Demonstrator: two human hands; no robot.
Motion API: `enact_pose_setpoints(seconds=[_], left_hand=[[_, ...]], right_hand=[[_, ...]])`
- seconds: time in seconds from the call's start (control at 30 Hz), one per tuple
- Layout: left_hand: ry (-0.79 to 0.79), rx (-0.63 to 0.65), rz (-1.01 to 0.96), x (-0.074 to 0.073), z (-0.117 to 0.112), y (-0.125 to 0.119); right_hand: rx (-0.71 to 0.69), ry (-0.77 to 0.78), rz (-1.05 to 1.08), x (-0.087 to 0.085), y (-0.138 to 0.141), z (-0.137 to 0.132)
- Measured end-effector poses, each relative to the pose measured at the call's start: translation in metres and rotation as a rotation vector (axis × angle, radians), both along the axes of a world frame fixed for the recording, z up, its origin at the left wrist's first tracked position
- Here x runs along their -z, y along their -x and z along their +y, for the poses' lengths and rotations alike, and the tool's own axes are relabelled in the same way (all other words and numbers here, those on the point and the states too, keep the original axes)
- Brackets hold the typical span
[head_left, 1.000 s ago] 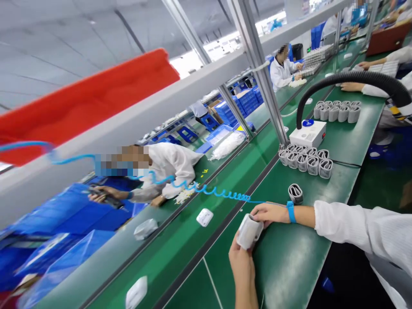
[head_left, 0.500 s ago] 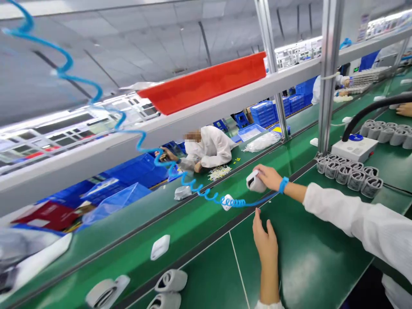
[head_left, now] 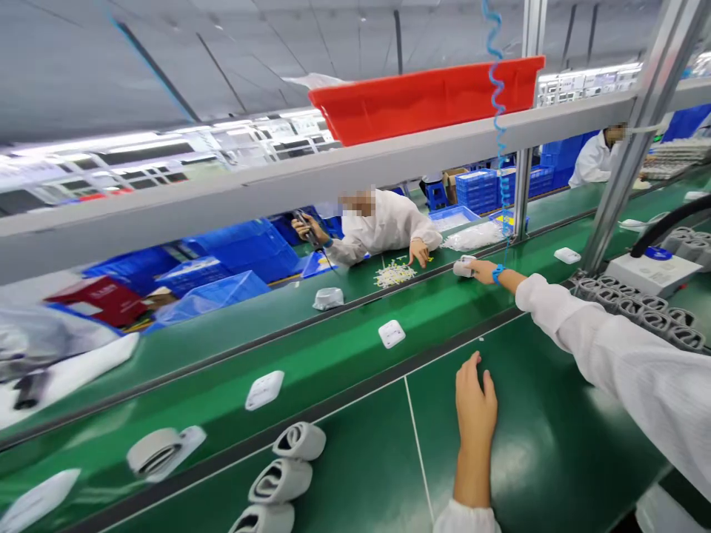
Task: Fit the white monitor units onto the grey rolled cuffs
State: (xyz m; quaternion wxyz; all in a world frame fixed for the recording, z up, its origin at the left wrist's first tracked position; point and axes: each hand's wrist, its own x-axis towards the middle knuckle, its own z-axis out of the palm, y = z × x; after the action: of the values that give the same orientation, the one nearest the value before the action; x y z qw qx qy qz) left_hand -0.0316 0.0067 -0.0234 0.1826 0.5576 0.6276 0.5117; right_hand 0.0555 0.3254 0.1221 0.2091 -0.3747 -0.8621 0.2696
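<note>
My right hand (head_left: 482, 271) is stretched far out over the green conveyor belt (head_left: 333, 355), closed on a small white-grey rolled cuff (head_left: 464, 266) that rests on or just above the belt. A blue wrist strap (head_left: 498, 273) with a coiled blue cord (head_left: 496, 96) circles that wrist. My left hand (head_left: 475, 403) lies flat and open on the green bench mat (head_left: 533, 444), holding nothing.
Several rolled grey cuffs (head_left: 638, 311) stand in a row at right beside a white box (head_left: 647, 270) with a black hose. More cuffs (head_left: 281, 477) lie at lower left. White flat devices (head_left: 392, 333) ride the belt. A person in white (head_left: 383, 222) works opposite. A red bin (head_left: 422, 96) sits overhead.
My right hand has carried the cuff away from my left hand and out across the belt. My left hand let go and now lies flat. My view swung left.
</note>
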Motion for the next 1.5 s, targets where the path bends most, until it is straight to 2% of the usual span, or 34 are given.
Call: enact_pose_setpoints(seconds=[0.07, 0.17, 0.33, 0.5, 0.6, 0.67, 0.77, 0.87, 0.93, 1.03, 1.1, 1.3, 1.4, 1.5], left_hand=[[0.002, 0.002, 0.003, -0.002, 0.001, 0.001], [0.013, 0.008, 0.028, -0.001, 0.004, 0.003], [0.046, 0.016, 0.066, -0.002, 0.007, 0.006], [0.071, 0.018, 0.107, -0.005, 0.006, 0.007], [0.084, 0.041, 0.133, -0.003, 0.007, 0.008], [0.092, 0.065, 0.14, -0.002, 0.008, 0.007], [0.109, 0.108, 0.159, -0.002, 0.01, 0.001], [0.119, 0.175, 0.17, -0.005, 0.009, -0.008], [0.127, 0.203, 0.168, -0.008, 0.007, -0.011], [0.153, 0.188, 0.159, -0.01, 0.003, -0.007], [0.175, 0.181, 0.161, -0.009, 0.002, -0.003], [0.143, 0.176, 0.35, -0.001, 0.014, 0.002], [0.122, 0.225, 0.46, -0.002, 0.036, -0.008], [0.089, 0.281, 0.516, -0.005, 0.077, -0.027]], right_hand=[[0.003, 0.03, -0.051, -0.006, -0.018, -0.003], [-0.011, 0.053, -0.091, -0.017, -0.063, -0.023], [-0.066, 0.057, -0.118, -0.023, -0.168, -0.093], [0.054, 0.142, -0.168, -0.003, -0.268, -0.165], [0.042, 0.226, -0.145, 0.019, -0.297, -0.202], [0.055, 0.238, -0.061, 0.037, -0.299, -0.223], [0.1, 0.254, 0.113, 0.068, -0.279, -0.244], [0.143, 0.335, 0.336, 0.093, -0.245, -0.249], [0.178, 0.418, 0.515, 0.104, -0.222, -0.244], [0.204, 0.629, 0.839, 0.111, -0.196, -0.23], [0.199, 0.766, 0.984, 0.113, -0.187, -0.221], [0.167, 1.037, 1.25, 0.115, -0.19, -0.214], [0.143, 1.109, 1.311, 0.112, -0.195, -0.213], [0.163, 1.108, 1.317, 0.11, -0.198, -0.211]])
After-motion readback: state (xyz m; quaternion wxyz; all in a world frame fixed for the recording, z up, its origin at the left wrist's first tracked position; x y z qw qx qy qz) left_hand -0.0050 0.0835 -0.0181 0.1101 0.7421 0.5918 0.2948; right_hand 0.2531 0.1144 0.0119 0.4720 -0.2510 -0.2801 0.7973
